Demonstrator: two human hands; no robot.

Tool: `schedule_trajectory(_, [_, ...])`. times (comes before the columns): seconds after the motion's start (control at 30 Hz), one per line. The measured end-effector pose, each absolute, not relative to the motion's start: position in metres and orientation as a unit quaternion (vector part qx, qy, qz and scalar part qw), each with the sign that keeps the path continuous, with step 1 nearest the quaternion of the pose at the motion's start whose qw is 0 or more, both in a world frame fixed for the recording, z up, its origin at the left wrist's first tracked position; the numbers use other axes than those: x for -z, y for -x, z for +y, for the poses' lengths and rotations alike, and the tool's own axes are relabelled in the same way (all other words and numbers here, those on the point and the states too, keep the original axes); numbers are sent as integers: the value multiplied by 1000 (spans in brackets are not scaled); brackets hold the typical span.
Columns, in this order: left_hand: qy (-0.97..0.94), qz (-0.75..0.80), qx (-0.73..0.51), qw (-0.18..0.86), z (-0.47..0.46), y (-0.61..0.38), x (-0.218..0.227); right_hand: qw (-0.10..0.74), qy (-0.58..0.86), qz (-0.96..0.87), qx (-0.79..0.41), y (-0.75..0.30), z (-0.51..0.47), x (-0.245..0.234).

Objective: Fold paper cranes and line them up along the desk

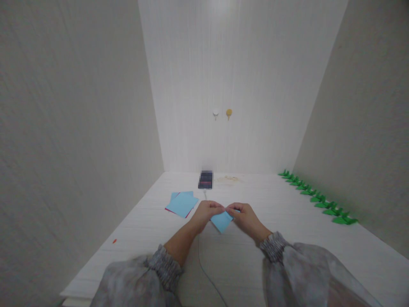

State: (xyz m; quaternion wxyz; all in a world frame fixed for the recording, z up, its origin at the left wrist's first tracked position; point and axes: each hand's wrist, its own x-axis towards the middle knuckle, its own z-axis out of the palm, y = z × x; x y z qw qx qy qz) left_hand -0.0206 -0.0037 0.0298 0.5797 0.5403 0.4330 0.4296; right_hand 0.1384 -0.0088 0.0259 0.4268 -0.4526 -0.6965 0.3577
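A small light blue paper (221, 221) hangs between my two hands just above the white table (134, 230). My left hand (206, 214) pinches its upper left edge with closed fingers. On the paper's upper right edge my right hand (246, 218) pinches the same way. The two sets of fingertips almost meet at the top of the paper, and its lower corner points down toward me. A stack of light blue paper sheets (181, 203), with a red sheet showing underneath, lies on the table to the left of my left hand.
A row of several green folded paper shapes (316, 197) runs along the right wall. A dark blurred device (205, 179) stands at the back, with a grey cable (204, 268) running toward me. Two round hooks (223, 113) are on the far wall. A tiny red scrap (114, 241) lies at left.
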Motion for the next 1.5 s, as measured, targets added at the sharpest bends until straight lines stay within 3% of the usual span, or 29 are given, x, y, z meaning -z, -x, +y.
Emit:
schedule_trajectory(0.17, [-550,423,-432,576,-2,22,-27,419,457,-704,-347,-138,-10,-29])
schedule_trajectory(0.47, [-519,431,-461,577,2,25,-21,439,425,-645,-458,-145,-1,-23])
schedule_trajectory(0.9, [-519,443,-469,560,2,31,-22,463,423,-616,-477,-148,-2,-32])
schedule_trajectory(1.2, [-496,445,-484,567,7,36,-18,548,429,-538,-475,-153,3,-30])
schedule_trajectory(1.5, [-497,428,-480,583,4,31,-20,476,395,-614,-491,-147,-4,-31])
